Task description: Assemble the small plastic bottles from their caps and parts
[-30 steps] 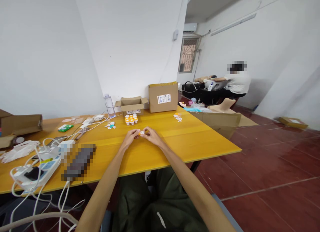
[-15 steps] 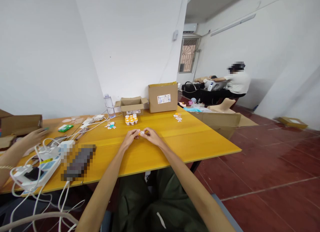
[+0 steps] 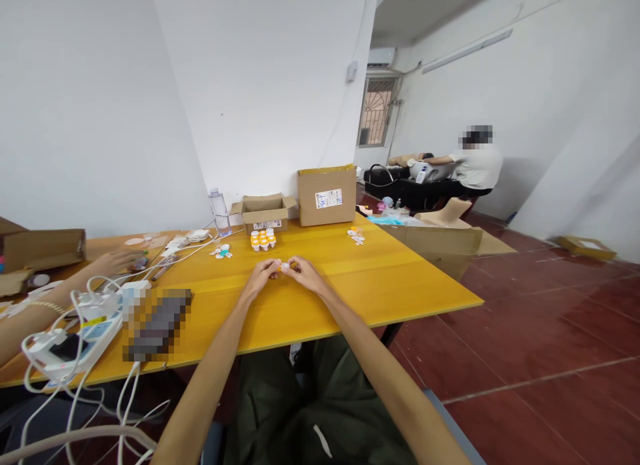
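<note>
Over the middle of the table, my left hand (image 3: 260, 278) and my right hand (image 3: 306, 276) meet fingertip to fingertip. Pinched between them is a small white-and-orange container (image 3: 283, 267), partly covered by the fingers. Both hands are closed on it, one from each side. Just behind them stands a tight group of several small containers (image 3: 263, 240) with white tops and orange bands. Loose white and teal pieces (image 3: 221, 251) lie to the left of that group. Another scatter of small white pieces (image 3: 356, 237) rests farther right.
At the back stand an open cardboard box (image 3: 264, 215), a taller closed box (image 3: 327, 197) and a clear bottle (image 3: 219, 211). A power strip (image 3: 100, 331) with tangled cables and a blurred-out dark device (image 3: 160, 325) lie left. Another person's hand (image 3: 117, 261) reaches in there.
My hands stay almost in place, with the small container turned slightly. The other person's hand at left has moved right, and the green packet there no longer shows.
</note>
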The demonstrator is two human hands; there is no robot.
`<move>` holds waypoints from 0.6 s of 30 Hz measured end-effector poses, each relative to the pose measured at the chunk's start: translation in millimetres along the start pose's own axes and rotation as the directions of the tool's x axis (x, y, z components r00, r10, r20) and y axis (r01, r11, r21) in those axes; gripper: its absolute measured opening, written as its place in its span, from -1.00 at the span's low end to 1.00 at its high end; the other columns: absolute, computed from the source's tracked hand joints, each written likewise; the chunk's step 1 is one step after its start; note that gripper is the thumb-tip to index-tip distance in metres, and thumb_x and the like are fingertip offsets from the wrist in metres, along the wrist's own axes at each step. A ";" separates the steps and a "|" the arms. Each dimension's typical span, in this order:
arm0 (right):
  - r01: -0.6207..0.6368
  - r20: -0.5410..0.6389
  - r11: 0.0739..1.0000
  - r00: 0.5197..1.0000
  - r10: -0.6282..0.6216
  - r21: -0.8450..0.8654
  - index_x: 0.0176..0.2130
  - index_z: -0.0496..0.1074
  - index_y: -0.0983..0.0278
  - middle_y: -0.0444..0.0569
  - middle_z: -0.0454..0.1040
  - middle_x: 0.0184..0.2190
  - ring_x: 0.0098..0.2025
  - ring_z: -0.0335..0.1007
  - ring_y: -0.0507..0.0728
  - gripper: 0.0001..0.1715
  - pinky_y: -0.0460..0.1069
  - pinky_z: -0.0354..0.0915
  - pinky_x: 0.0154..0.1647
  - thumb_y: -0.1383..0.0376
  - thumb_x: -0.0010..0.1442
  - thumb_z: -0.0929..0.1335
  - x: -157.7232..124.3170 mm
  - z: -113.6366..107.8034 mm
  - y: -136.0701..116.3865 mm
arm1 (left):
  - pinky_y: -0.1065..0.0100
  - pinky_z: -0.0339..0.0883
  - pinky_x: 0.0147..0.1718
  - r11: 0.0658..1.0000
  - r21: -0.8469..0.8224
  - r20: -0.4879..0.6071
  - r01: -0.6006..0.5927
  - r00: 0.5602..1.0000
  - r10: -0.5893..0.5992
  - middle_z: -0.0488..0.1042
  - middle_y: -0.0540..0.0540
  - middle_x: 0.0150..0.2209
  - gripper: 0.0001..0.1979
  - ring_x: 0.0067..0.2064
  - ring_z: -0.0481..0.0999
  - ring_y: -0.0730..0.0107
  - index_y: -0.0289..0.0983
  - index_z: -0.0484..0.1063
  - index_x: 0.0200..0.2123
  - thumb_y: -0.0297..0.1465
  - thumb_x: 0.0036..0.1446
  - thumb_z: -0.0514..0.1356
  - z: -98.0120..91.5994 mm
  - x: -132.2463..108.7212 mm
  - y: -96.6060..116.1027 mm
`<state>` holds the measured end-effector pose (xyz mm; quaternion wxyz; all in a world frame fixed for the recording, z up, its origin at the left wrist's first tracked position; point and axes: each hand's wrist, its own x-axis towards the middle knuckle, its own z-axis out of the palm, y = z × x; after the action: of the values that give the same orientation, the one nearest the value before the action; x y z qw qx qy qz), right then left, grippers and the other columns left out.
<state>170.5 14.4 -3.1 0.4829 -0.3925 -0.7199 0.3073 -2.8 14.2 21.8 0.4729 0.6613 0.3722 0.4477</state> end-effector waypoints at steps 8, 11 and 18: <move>-0.058 0.012 0.998 0.998 0.057 0.027 -0.31 0.34 0.20 -0.18 0.43 -0.40 -0.46 0.32 0.03 -0.59 -0.06 0.24 -0.40 -0.03 0.03 0.44 -0.9 1.7 1.0 | 0.39 0.24 -0.43 1.000 -0.001 0.000 -0.010 1.000 0.010 0.33 0.06 -0.60 -0.57 -0.49 0.33 0.45 -0.27 0.45 -0.53 0.01 -0.01 0.30 -0.2 -0.2 -1.4; -0.047 0.020 0.999 0.999 0.047 0.025 -0.32 0.33 0.20 -0.18 0.42 -0.40 -0.46 0.32 0.03 -0.59 -0.06 0.24 -0.40 -0.02 0.03 0.44 -0.7 2.4 2.0 | 0.39 0.24 -0.43 1.000 0.007 -0.002 -0.007 1.000 0.007 0.33 0.06 -0.61 -0.56 -0.49 0.33 0.44 -0.27 0.45 -0.53 0.02 -0.01 0.30 -0.2 -0.5 -1.1; 0.008 -0.012 0.997 1.000 -0.009 -0.077 -0.39 0.37 0.21 -0.13 0.46 -0.40 -0.39 0.34 0.06 -0.60 -0.03 0.28 -0.30 -0.06 0.13 0.37 -0.1 -0.8 -1.2 | 0.39 0.27 -0.42 1.000 0.008 -0.005 -0.010 1.000 0.010 0.36 0.05 -0.60 -0.58 -0.48 0.37 0.42 -0.27 0.47 -0.52 0.00 -0.01 0.30 -0.2 0.1 -0.9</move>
<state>171.0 13.8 -1.9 0.4731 -0.4098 -0.7298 0.2748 -3.0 14.7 21.0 0.4671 0.6638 0.3721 0.4503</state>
